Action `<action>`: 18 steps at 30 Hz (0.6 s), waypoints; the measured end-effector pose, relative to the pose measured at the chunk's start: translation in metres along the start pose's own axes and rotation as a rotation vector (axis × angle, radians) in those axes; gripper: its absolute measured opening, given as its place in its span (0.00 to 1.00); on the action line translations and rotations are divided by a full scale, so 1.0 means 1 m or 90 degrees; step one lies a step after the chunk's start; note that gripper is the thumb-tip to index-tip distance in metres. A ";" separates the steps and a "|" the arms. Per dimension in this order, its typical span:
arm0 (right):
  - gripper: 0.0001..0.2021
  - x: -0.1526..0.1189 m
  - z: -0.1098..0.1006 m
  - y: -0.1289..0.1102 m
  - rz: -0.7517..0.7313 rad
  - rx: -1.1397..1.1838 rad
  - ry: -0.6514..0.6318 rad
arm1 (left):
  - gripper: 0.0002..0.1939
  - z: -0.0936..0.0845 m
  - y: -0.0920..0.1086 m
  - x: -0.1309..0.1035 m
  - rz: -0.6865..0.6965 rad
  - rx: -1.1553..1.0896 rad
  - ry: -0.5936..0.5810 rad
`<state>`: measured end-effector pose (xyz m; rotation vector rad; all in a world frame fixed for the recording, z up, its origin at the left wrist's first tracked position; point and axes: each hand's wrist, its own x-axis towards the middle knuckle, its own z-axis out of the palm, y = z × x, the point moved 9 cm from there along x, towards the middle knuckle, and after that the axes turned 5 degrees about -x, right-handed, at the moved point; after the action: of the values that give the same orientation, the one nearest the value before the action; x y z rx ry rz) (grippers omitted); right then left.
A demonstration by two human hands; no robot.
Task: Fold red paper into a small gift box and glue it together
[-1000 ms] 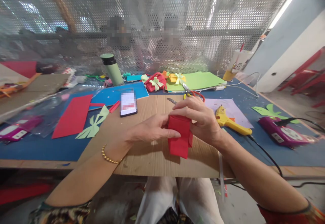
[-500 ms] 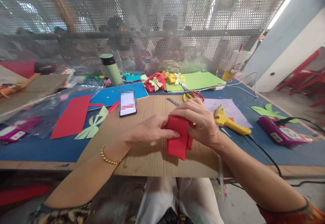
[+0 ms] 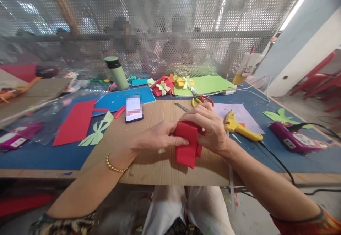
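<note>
Red folded paper (image 3: 185,151) — held by left fingers (image 3: 179,141) and right fingers (image 3: 200,118) — has its upper right partly covered.

Craft workshop, by its glue gun (image 3: 241,128), scissors (image 3: 202,100) and cut paper (image 3: 75,122).

Perf. screen (image 3: 154,5) at bk, red chairs (image 3: 323,80), gry flr (image 3: 301,108) R.
</note>
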<state>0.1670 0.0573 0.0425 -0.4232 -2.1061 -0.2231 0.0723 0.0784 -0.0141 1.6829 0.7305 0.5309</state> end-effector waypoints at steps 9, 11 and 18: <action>0.04 -0.001 0.001 -0.002 -0.006 -0.010 0.019 | 0.07 0.000 0.003 -0.001 0.011 0.034 0.011; 0.06 0.000 0.000 -0.003 -0.018 -0.007 0.023 | 0.07 0.001 0.003 -0.001 0.013 0.026 0.001; 0.09 0.000 0.006 0.004 0.022 0.001 -0.090 | 0.09 -0.007 -0.001 -0.001 -0.002 0.057 0.006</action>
<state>0.1637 0.0634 0.0390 -0.4872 -2.2356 -0.1753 0.0668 0.0827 -0.0138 1.7624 0.7737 0.5102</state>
